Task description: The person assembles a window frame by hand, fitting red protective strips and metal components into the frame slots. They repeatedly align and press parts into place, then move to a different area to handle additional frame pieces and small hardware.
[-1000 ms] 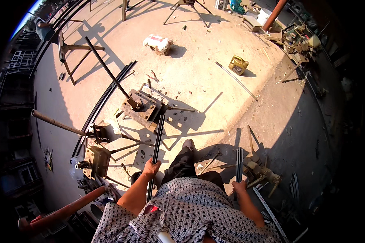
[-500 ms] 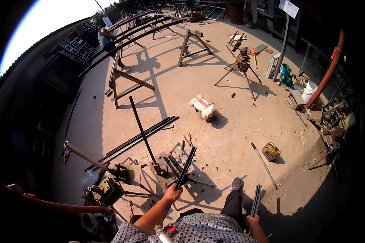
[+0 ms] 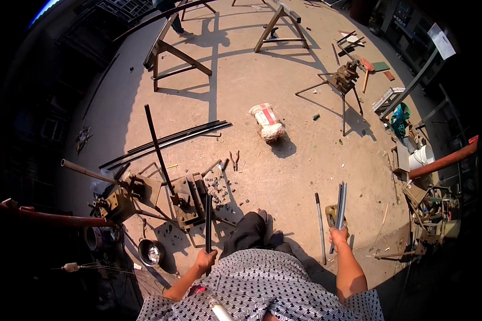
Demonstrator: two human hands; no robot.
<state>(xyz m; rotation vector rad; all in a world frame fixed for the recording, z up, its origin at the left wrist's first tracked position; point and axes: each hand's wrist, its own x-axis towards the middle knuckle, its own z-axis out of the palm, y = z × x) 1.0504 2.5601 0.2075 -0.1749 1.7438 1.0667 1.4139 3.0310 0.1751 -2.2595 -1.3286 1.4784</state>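
Note:
In my left hand (image 3: 204, 260), low and left of my body, the fingers are wrapped round a few long dark metal bars (image 3: 208, 224), which point away from me. They pass close beside a rusty lever machine (image 3: 183, 206) with a tall black handle (image 3: 158, 147). On the right, my right hand (image 3: 338, 235) is closed round another small bundle of slim metal bars (image 3: 341, 206), greyer where the sun strikes them. Behind this bundle a yellow-brown jug (image 3: 330, 212) is partly hidden. A loose grey pipe (image 3: 320, 230) lies on the ground left of my right hand.
Long black bars (image 3: 168, 140) lie beyond the machine, near red-handled pliers (image 3: 234, 160) and scattered offcuts. A white wrapped bundle (image 3: 266, 119) sits mid-floor. Farther off are a trestle (image 3: 179, 53) and a vise on a tripod (image 3: 344, 80). A metal pot (image 3: 151, 252) stands at lower left.
The view has tipped downward and my body has moved. My right hand has come forward and up with its bars; my left hand has dropped lower and leftward, still gripping its bars.

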